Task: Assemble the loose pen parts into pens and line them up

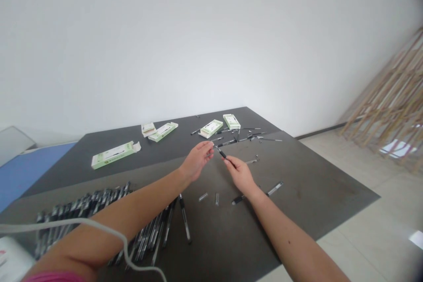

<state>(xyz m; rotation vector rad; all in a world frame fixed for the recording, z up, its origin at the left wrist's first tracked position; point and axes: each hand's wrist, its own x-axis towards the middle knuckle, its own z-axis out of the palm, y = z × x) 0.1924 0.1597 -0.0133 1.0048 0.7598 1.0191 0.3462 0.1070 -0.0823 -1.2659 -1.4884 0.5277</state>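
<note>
A black-gripped gel pen [222, 153] is held up over the middle of the table, slanting between my two hands. My right hand [240, 175] is closed round its lower end. At its upper end the fingertips of my left hand [195, 161] are pinched together, and anything small between them is hard to make out. Two short clear pen caps [217, 198] lie on the table below my hands. Under my right forearm lies another pen [275, 188]. A large pile of pens [155, 233] spreads beneath and beside my left forearm.
Several green-and-white pen boxes [114, 154] lie along the back of the dark table [313, 194]. Loose pen parts [253, 135] are scattered at the back right. A white cable [109, 230] crosses the front left. Wooden slats [393, 92] lean at the right wall.
</note>
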